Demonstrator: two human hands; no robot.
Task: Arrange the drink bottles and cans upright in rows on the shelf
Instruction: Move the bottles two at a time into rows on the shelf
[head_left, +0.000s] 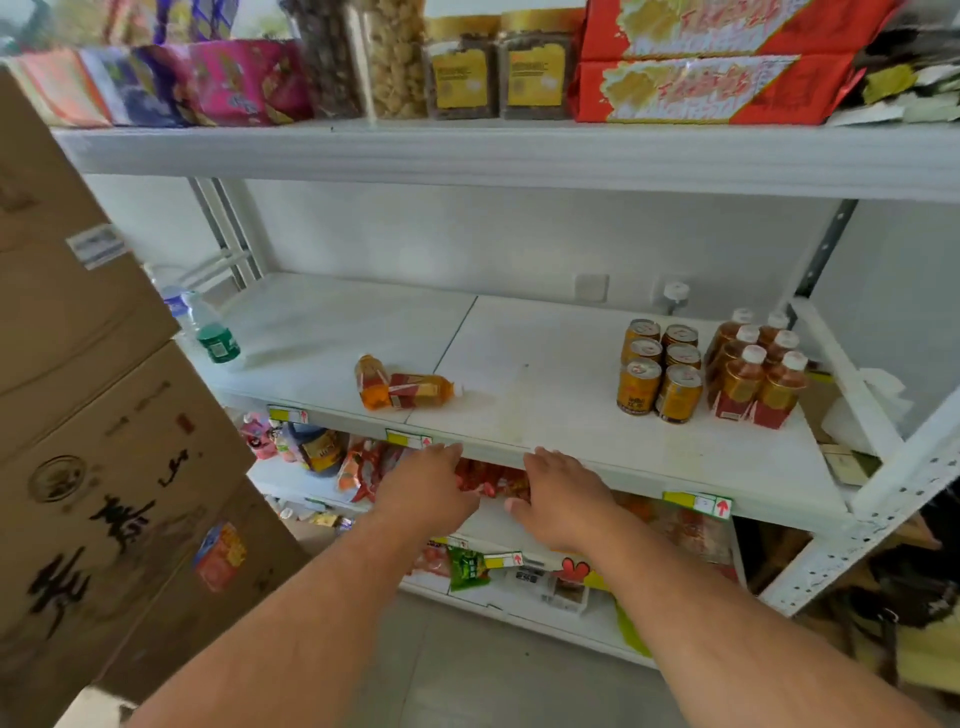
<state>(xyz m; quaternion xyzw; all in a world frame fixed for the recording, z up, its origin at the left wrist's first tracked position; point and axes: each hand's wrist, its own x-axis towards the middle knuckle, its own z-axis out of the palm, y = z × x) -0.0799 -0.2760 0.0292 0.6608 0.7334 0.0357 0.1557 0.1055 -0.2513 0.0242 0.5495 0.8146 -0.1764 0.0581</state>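
Both hands were empty and spread flat, left hand (423, 491) and right hand (563, 499) at the shelf (519, 353) lip, with cans (660, 371) and bottles (756, 371) already rowed upright beyond the right, two fallen bottles (402, 387) lying just beyond the left, seemingly next.

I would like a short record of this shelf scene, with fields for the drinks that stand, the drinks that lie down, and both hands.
standing cans: six gold cans in two rows, right side of middle shelf
standing bottles: six tea bottles in two rows, right of the cans
lying bottles: two tea bottles on their sides, near front edge
left hand: open, empty, at shelf front edge
right hand: open, empty, at shelf front edge
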